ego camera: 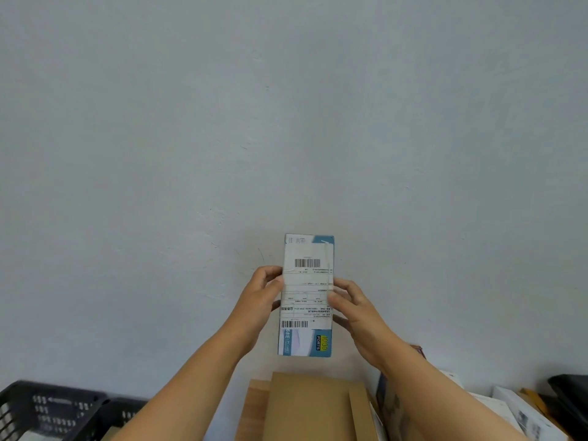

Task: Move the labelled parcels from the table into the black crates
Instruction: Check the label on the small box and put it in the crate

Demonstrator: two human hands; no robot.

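Observation:
I hold a slim blue-and-white parcel [307, 294] upright in front of the wall, its white shipping label with two barcodes facing me. My left hand [259, 302] grips its left edge, thumb on the label. My right hand [356, 310] grips its right edge, fingers curled onto the front. A black crate [47, 409] sits at the lower left, and a second black crate [571, 399] shows at the lower right edge.
Below the held parcel lies a large brown cardboard parcel [311, 405] on a wooden table [253, 412]. White boxes [521, 412] and a brown envelope lie to the right. A pale grey wall [286, 122] fills most of the view.

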